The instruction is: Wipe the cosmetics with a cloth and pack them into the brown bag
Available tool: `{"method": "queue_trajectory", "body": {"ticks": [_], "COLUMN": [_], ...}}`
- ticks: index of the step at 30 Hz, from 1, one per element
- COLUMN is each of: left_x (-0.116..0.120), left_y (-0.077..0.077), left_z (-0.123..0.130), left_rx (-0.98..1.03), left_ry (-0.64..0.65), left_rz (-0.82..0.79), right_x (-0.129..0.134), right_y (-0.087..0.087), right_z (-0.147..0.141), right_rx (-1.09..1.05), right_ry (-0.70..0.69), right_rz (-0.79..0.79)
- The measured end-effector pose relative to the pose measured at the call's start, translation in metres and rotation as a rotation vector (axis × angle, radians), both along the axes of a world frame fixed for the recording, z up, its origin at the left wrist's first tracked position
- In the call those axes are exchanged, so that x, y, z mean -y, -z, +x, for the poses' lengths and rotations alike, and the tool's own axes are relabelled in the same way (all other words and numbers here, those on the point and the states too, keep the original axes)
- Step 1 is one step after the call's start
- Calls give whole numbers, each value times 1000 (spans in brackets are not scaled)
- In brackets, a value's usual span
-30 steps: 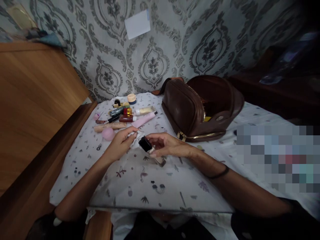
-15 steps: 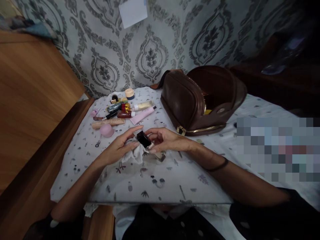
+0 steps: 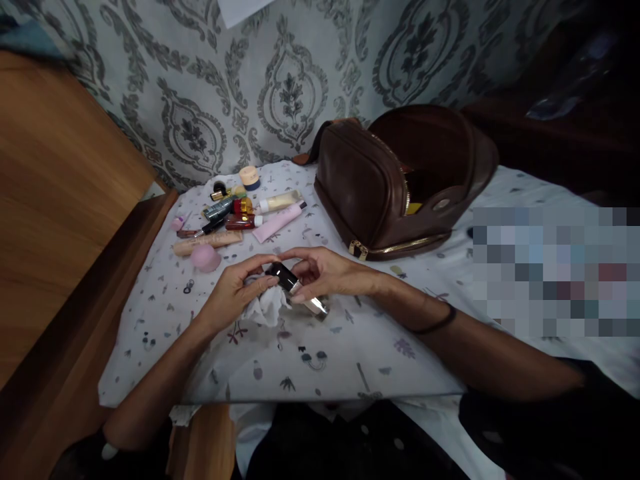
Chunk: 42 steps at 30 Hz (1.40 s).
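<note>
A small cosmetic bottle with a black cap [image 3: 285,275] and a clear, shiny body [image 3: 318,308] lies tilted between my hands above the cloth. My right hand [image 3: 334,273] grips it around the middle with thumb and fingers. Closed on a crumpled white tissue [image 3: 267,308], my left hand [image 3: 233,290] presses its thumb and fingers against the cap end. Part of the bottle is hidden by my right fingers.
Behind my left hand lie a pink sponge [image 3: 205,258], a beige tube [image 3: 207,243], a pink tube [image 3: 279,222], a red bottle [image 3: 241,221] and a round jar [image 3: 249,178]. An unzipped brown bag [image 3: 357,190] stands at the back right. Wooden furniture [image 3: 65,167] borders the left.
The bottle has turned in my fingers and more of its shiny body shows. My right index finger has stretched over toward the cap end. The view has tipped down slightly.
</note>
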<state>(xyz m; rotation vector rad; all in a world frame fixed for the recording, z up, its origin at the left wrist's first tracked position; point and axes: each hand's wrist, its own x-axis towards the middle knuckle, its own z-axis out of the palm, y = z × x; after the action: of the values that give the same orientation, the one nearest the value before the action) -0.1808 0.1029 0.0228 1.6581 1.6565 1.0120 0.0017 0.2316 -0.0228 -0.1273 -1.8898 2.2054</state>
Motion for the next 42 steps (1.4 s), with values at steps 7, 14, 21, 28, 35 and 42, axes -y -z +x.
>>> {"method": "queue_trajectory", "body": {"ticks": [7, 14, 21, 28, 35, 42], "left_x": [4, 0, 8, 10, 9, 4], "left_y": [33, 19, 9, 28, 21, 1], "left_z": [2, 8, 33, 37, 29, 38], "left_rx": [50, 106, -323, -806, -749, -378], "left_ry": [-9, -259, -106, 0, 39, -52], "left_rz": [-45, 145, 400, 753, 828, 671], "right_x": [-3, -2, -1, -2, -2, -5], "right_y": [11, 5, 7, 3, -8, -39], "right_z": [-3, -4, -10, -11, -8, 17], "right_rx": [70, 45, -21, -128, -197, -283], "right_ry": [-55, 202, 403, 458, 374, 382], "right_rz": [26, -138, -323, -623, -719, -514]}}
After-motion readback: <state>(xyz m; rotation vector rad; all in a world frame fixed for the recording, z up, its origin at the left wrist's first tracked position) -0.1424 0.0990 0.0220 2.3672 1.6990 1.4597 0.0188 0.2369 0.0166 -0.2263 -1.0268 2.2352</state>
